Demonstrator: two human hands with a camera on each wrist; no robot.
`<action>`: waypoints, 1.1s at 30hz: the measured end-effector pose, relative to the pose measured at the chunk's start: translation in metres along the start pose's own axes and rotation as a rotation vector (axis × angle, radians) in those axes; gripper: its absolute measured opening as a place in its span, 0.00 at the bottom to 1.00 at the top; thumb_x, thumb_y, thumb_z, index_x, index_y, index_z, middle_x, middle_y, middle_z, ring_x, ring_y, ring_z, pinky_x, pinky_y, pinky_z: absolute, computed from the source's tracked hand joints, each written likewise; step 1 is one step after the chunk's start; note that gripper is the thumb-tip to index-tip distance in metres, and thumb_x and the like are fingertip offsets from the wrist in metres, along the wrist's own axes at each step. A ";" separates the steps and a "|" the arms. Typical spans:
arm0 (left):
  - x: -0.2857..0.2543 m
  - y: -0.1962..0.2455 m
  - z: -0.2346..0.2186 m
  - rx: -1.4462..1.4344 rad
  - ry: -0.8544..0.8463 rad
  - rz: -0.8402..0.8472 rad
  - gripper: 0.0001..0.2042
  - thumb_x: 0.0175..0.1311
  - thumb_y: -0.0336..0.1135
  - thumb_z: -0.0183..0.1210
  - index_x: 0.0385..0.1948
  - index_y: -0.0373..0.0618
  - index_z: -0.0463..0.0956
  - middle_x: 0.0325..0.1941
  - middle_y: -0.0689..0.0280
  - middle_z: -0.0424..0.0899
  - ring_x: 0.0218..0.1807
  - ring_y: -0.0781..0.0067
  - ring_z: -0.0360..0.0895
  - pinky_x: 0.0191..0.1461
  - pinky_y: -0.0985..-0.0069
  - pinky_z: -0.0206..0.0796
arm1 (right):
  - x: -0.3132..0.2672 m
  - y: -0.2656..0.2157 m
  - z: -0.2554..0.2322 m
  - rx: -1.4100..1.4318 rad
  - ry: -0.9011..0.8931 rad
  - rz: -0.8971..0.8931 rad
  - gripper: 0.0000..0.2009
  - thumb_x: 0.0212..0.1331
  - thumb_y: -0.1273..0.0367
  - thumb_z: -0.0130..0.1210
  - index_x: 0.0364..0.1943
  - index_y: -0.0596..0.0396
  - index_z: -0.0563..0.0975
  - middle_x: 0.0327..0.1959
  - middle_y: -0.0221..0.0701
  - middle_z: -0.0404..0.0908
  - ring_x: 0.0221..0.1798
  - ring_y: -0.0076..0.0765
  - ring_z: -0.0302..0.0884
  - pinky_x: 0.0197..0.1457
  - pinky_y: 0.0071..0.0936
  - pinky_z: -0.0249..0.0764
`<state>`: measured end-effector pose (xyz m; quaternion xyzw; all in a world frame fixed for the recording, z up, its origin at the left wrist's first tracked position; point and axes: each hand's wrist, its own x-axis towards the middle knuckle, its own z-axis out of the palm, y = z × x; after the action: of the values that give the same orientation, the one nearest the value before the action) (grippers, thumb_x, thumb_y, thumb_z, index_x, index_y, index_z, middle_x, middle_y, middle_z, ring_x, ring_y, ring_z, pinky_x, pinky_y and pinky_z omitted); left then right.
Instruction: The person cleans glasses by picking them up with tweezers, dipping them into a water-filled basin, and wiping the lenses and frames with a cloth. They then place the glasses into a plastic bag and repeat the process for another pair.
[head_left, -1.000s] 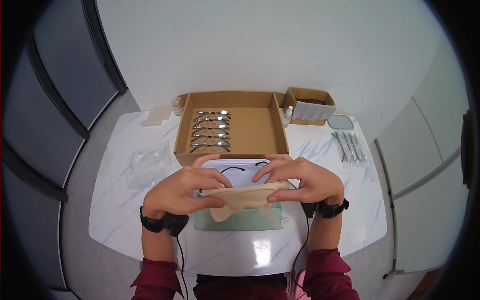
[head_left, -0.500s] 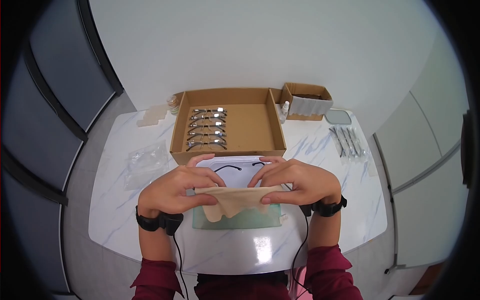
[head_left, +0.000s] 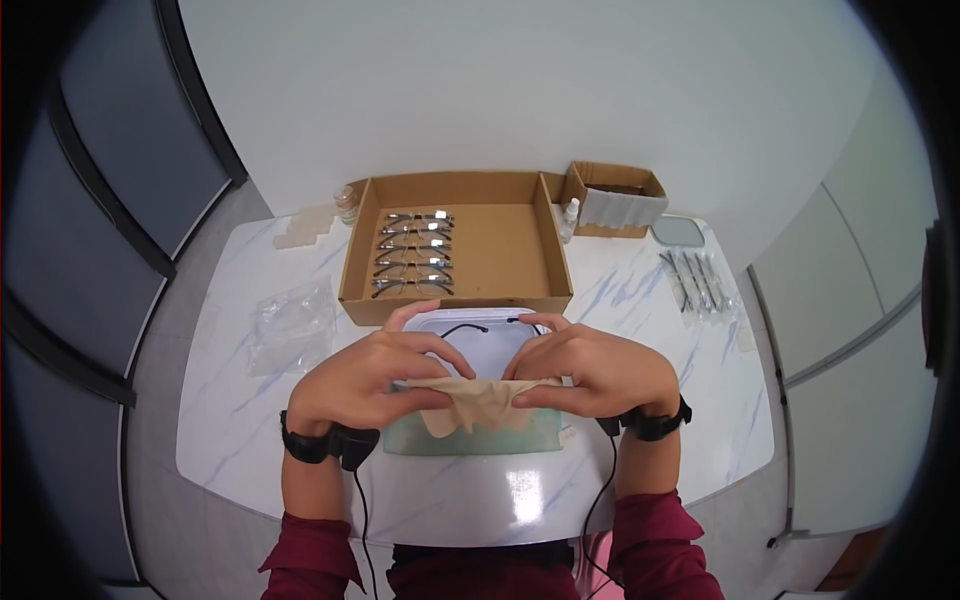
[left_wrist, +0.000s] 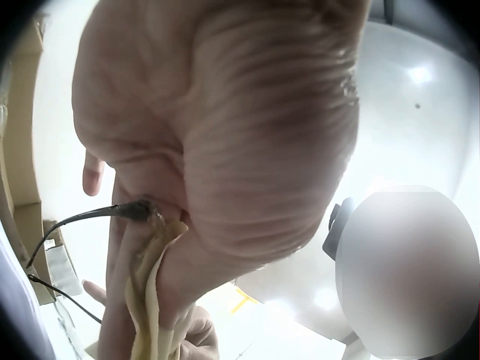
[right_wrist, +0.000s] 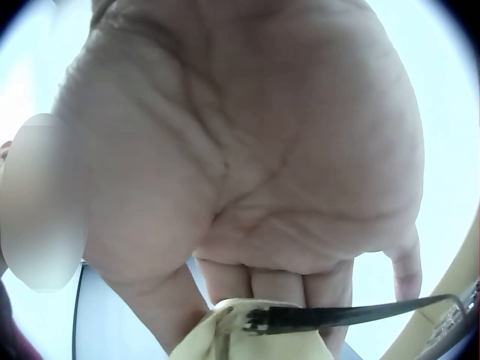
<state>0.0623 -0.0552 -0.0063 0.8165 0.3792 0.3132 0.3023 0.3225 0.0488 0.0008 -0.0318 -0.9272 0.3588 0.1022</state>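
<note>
A beige cloth (head_left: 484, 402) is pinched between thumb and fingers of both the left hand (head_left: 375, 378) and the right hand (head_left: 600, 370), wrapped over the front of a pair of glasses. The dark temple arms (head_left: 466, 328) of these glasses point away from the body. In the left wrist view one temple (left_wrist: 97, 214) comes out beside the cloth (left_wrist: 147, 300) at the left hand (left_wrist: 217, 135). Another temple (right_wrist: 352, 315) crosses under the right hand (right_wrist: 247, 150), next to the cloth (right_wrist: 255, 337). The lenses are hidden.
Behind the hands are a white tray (head_left: 470, 316) and a cardboard box (head_left: 510, 240) holding several glasses (head_left: 413, 268). A green cloth (head_left: 470, 440) lies in front. Plastic bags (head_left: 292, 330) lie left; a spray bottle (head_left: 570, 220), small box (head_left: 617, 200) and bagged glasses (head_left: 697, 283) are right.
Both hands have shifted slightly and moved closer together. Between them the beige cloth is more bunched, and its hanging part has changed shape.
</note>
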 end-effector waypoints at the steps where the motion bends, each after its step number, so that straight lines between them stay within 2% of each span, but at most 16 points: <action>1: 0.002 0.000 0.003 0.008 0.004 -0.005 0.05 0.49 0.25 0.67 0.29 0.41 0.86 0.39 0.62 0.87 0.48 0.63 0.82 0.78 0.44 0.37 | 0.002 0.000 0.004 0.001 0.001 0.001 0.12 0.66 0.64 0.56 0.36 0.59 0.84 0.34 0.36 0.84 0.43 0.44 0.81 0.73 0.55 0.55; 3: 0.004 -0.001 0.007 0.016 0.005 -0.010 0.05 0.49 0.25 0.67 0.28 0.42 0.86 0.39 0.63 0.87 0.48 0.64 0.81 0.78 0.44 0.37 | 0.006 0.001 0.012 -0.135 0.036 0.003 0.10 0.66 0.66 0.57 0.34 0.59 0.84 0.28 0.34 0.83 0.39 0.42 0.81 0.74 0.55 0.54; 6: 0.006 -0.002 0.010 0.058 0.023 -0.044 0.04 0.51 0.25 0.67 0.28 0.43 0.86 0.39 0.65 0.87 0.51 0.65 0.80 0.79 0.44 0.35 | 0.011 -0.004 0.014 -0.284 0.072 0.064 0.10 0.66 0.66 0.57 0.33 0.59 0.83 0.26 0.33 0.80 0.34 0.42 0.78 0.73 0.52 0.55; 9: 0.007 -0.002 0.008 0.076 0.087 -0.056 0.04 0.52 0.26 0.66 0.29 0.44 0.86 0.38 0.66 0.87 0.53 0.67 0.79 0.79 0.45 0.34 | 0.008 0.001 0.011 -0.212 0.135 0.024 0.10 0.65 0.66 0.58 0.34 0.59 0.83 0.25 0.33 0.80 0.32 0.43 0.77 0.73 0.49 0.56; 12: 0.005 0.000 0.005 0.072 0.091 -0.056 0.03 0.52 0.27 0.67 0.29 0.43 0.86 0.38 0.66 0.86 0.56 0.65 0.78 0.79 0.45 0.34 | 0.004 -0.002 0.003 -0.135 0.111 0.026 0.13 0.67 0.62 0.56 0.32 0.58 0.83 0.24 0.37 0.80 0.34 0.48 0.76 0.71 0.48 0.58; 16: 0.000 0.000 -0.004 0.112 -0.002 -0.015 0.03 0.53 0.29 0.67 0.28 0.42 0.85 0.39 0.65 0.86 0.59 0.60 0.76 0.78 0.44 0.35 | -0.007 0.005 -0.006 -0.076 0.042 0.046 0.13 0.67 0.61 0.56 0.34 0.57 0.83 0.25 0.35 0.81 0.36 0.45 0.77 0.72 0.48 0.57; 18: -0.001 -0.001 -0.005 0.122 -0.047 -0.003 0.04 0.53 0.30 0.68 0.28 0.42 0.85 0.39 0.65 0.85 0.60 0.59 0.76 0.78 0.44 0.35 | -0.012 0.008 -0.010 -0.026 0.063 -0.014 0.12 0.68 0.62 0.56 0.36 0.56 0.83 0.28 0.33 0.82 0.38 0.43 0.78 0.73 0.48 0.56; 26: 0.001 -0.006 0.003 0.132 -0.020 0.039 0.03 0.52 0.27 0.67 0.24 0.43 0.81 0.38 0.68 0.82 0.61 0.61 0.75 0.77 0.43 0.36 | -0.005 0.007 -0.006 -0.050 0.107 -0.006 0.11 0.68 0.64 0.54 0.36 0.56 0.83 0.28 0.33 0.81 0.37 0.43 0.78 0.74 0.49 0.55; 33: 0.007 -0.003 0.014 0.273 0.100 0.085 0.07 0.47 0.23 0.68 0.27 0.42 0.80 0.38 0.69 0.80 0.60 0.62 0.76 0.77 0.42 0.41 | 0.008 -0.001 0.007 -0.160 0.141 0.013 0.11 0.67 0.67 0.53 0.32 0.59 0.81 0.26 0.35 0.80 0.36 0.45 0.77 0.72 0.49 0.57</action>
<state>0.0749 -0.0518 -0.0148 0.8487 0.3979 0.3116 0.1559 0.3128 0.0445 -0.0017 -0.0710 -0.9432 0.2812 0.1621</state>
